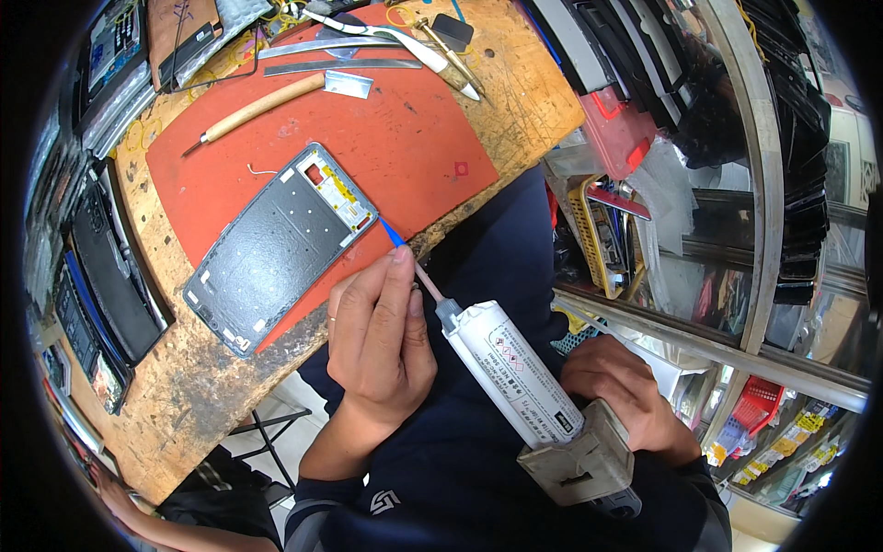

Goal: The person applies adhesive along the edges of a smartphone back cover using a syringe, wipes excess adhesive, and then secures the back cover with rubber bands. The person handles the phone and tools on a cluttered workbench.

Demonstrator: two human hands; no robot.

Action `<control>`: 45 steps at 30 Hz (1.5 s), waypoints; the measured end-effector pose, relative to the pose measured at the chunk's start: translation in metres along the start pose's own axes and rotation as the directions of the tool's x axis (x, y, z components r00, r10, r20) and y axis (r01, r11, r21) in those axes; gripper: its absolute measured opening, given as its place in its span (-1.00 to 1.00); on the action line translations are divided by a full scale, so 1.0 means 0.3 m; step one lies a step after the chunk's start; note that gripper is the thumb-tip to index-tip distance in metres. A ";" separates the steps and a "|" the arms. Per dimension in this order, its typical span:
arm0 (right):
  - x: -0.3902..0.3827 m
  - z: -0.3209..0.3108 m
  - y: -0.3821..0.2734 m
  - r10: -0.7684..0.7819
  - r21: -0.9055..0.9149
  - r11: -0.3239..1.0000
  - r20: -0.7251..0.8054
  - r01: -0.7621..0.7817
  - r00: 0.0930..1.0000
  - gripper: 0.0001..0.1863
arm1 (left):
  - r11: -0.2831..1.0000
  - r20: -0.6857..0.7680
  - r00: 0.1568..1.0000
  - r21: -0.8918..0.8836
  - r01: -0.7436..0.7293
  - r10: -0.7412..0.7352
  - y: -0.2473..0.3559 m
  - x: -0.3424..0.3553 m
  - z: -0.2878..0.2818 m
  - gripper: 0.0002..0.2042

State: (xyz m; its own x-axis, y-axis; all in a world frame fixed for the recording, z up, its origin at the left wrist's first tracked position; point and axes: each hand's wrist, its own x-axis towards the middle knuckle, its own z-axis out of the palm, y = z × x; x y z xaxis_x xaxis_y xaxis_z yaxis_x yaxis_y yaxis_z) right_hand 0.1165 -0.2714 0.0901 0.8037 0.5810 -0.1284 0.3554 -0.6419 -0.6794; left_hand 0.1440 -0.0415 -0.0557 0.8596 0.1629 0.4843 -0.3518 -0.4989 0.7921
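My left hand (377, 350) pinches the thin nozzle near its blue tapered tip (395, 235). The nozzle runs back to a white adhesive cartridge (506, 373) in a grey dispenser gun (575, 465), which my right hand (616, 386) grips from the right. The blue tip is at the upper right corner of a dark grey phone housing (276, 248), touching or very near its rim. The housing lies tilted on an orange mat (221, 175) and has small white pads and yellow strips at its upper end.
A wooden-handled pick (262, 109), metal blades (340, 66) and white-handled tweezers (405, 41) lie along the worn bench (533, 101). Phone parts (120, 276) are stacked at left. A glass-shelved cabinet (763, 258) and yellow basket (593, 239) stand at right. Another person's arm (138, 515) shows lower left.
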 end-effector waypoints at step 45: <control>-0.427 -0.004 1.061 0.888 0.895 0.442 -0.425 0.068 -0.176 -0.76 | 0.974 0.419 0.908 -0.214 0.079 0.018 0.043 -0.020 -0.084 -0.90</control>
State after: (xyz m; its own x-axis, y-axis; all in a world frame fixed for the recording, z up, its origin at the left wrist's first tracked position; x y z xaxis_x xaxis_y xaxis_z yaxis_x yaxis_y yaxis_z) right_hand 0.1272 -0.5508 -0.1088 0.3773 -0.8847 -0.2737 -0.2153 0.2036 -0.9551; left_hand 0.1250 -0.0276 -0.0390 0.9292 -0.2180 0.2983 -0.3536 -0.2905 0.8892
